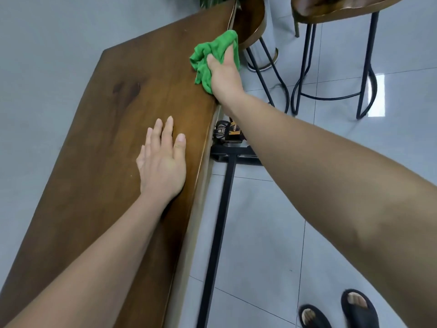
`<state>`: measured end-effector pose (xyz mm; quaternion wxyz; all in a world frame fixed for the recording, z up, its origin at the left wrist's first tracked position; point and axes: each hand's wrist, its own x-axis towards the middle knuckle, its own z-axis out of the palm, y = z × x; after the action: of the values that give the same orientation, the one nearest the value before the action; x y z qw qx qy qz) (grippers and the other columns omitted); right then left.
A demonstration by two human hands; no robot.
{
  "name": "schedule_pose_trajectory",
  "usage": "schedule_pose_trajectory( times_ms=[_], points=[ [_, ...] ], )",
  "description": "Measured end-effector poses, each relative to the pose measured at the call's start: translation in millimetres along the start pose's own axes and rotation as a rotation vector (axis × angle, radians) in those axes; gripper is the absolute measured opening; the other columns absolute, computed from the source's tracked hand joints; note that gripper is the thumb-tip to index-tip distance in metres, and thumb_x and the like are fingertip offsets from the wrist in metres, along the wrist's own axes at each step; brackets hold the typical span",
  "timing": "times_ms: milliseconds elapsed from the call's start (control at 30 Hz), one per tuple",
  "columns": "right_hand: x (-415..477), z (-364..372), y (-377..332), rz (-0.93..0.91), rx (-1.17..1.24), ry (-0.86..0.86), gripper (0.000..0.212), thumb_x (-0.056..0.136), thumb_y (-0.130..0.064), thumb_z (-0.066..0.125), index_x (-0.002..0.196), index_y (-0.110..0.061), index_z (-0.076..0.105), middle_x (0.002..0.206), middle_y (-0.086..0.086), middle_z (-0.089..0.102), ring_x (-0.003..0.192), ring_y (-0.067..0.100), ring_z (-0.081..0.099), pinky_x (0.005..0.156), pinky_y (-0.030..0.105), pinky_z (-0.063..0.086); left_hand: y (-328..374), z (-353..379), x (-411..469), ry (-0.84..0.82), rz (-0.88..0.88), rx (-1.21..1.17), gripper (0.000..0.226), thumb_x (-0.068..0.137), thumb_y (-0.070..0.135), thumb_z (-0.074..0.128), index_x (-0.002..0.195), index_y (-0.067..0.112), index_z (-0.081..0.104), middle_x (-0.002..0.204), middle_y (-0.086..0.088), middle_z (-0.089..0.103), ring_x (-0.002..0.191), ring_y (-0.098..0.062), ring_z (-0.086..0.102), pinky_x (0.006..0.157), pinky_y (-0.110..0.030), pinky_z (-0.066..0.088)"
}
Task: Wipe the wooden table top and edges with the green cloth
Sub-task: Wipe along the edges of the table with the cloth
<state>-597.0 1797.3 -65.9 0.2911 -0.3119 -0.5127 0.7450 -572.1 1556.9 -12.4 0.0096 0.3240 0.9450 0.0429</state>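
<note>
A long brown wooden table top (113, 129) runs from the lower left to the upper middle of the head view. My right hand (224, 76) grips a bunched green cloth (210, 53) and presses it on the table's right edge, far along its length. My left hand (162, 159) lies flat on the table top nearer to me, fingers spread, holding nothing. The cloth hangs partly over the edge, and my fingers are buried in it.
Two wooden stools on black metal legs (331, 67) stand on the grey tiled floor right of the table. The table's black metal frame (224, 197) runs under its right edge. A black and orange object (227, 132) sits below. My sandalled feet (335, 311) are at lower right.
</note>
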Motion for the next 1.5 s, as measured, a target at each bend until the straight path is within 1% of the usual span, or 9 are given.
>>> schedule_pose_trajectory(
  times_ms=[333,467,633,800,967,1133,1267,1400,1500],
  points=[
    [-149,18,30,-0.053,0.003,-0.018,0.080,0.110,-0.046,0.046,0.179,-0.022,0.013,0.184,0.002,0.025,0.167,0.027,0.031,0.135,0.056,0.028,-5,-4,-21,-0.016,0.028,-0.035,0.068,0.114,0.064,0.019,0.176,0.036,0.019,0.185,0.005,0.012,0.171,-0.019,0.007,0.136,-0.055,0.011],
    [-223,29,49,-0.086,0.022,-0.016,0.080,0.109,-0.045,0.045,0.179,-0.021,0.014,0.184,0.003,0.022,0.169,0.023,0.025,0.137,0.053,0.025,-33,-7,-83,-0.020,0.072,-0.031,0.066,0.115,0.063,0.020,0.175,0.037,0.020,0.184,0.008,0.012,0.170,-0.017,0.006,0.136,-0.055,0.014],
    [-338,50,74,-0.111,0.040,-0.002,0.075,0.116,-0.039,0.047,0.180,-0.029,0.009,0.186,-0.007,0.009,0.171,0.015,0.016,0.138,0.053,0.023,-86,-12,-174,-0.038,0.109,-0.017,0.067,0.114,0.064,0.017,0.176,0.037,0.017,0.184,0.009,0.011,0.170,-0.017,0.007,0.136,-0.055,0.014],
    [-458,77,104,-0.081,0.057,-0.012,0.076,0.110,-0.051,0.046,0.177,-0.031,0.017,0.183,-0.003,0.022,0.168,0.017,0.026,0.135,0.055,0.030,-142,-21,-271,-0.054,0.158,-0.018,0.069,0.112,0.065,0.013,0.176,0.038,0.016,0.184,0.010,0.012,0.170,-0.015,0.007,0.136,-0.055,0.015],
    [-581,99,126,-0.108,0.098,-0.014,0.067,0.116,-0.034,0.048,0.177,-0.029,0.021,0.181,-0.004,0.026,0.168,0.016,0.027,0.136,0.052,0.027,-201,-30,-347,-0.078,0.196,-0.010,0.068,0.112,0.066,0.012,0.175,0.041,0.016,0.184,0.015,0.008,0.170,-0.010,0.003,0.137,-0.053,0.013],
    [-681,115,143,-0.071,0.141,-0.070,0.068,0.120,-0.024,0.048,0.179,-0.028,0.013,0.183,-0.009,0.025,0.169,0.014,0.027,0.137,0.051,0.026,-229,-32,-382,-0.082,0.215,-0.013,0.067,0.113,0.065,0.011,0.175,0.041,0.015,0.184,0.016,0.006,0.170,-0.009,0.001,0.137,-0.054,0.013],
    [-693,119,142,-0.049,0.103,-0.074,0.071,0.120,-0.025,0.047,0.180,-0.029,0.008,0.185,-0.008,0.019,0.169,0.009,0.024,0.138,0.048,0.027,-230,-30,-383,-0.067,0.207,-0.013,0.064,0.115,0.064,0.011,0.175,0.041,0.014,0.184,0.016,0.007,0.170,-0.009,0.001,0.137,-0.054,0.013],
    [-632,115,127,-0.090,0.029,-0.022,0.079,0.116,-0.024,0.054,0.179,-0.027,0.007,0.186,-0.002,0.011,0.170,0.010,0.019,0.139,0.045,0.023,-229,-29,-381,-0.048,0.209,-0.008,0.062,0.115,0.057,0.015,0.175,0.041,0.016,0.184,0.015,0.011,0.170,-0.010,0.004,0.136,-0.054,0.017],
    [-564,101,116,-0.101,-0.044,-0.021,0.081,0.115,-0.032,0.053,0.180,-0.023,0.005,0.186,0.000,0.008,0.171,0.016,0.015,0.138,0.041,0.020,-226,-28,-380,-0.038,0.184,-0.015,0.064,0.114,0.061,0.016,0.175,0.041,0.019,0.183,0.017,0.012,0.170,-0.008,0.004,0.136,-0.053,0.016]
  ],
)
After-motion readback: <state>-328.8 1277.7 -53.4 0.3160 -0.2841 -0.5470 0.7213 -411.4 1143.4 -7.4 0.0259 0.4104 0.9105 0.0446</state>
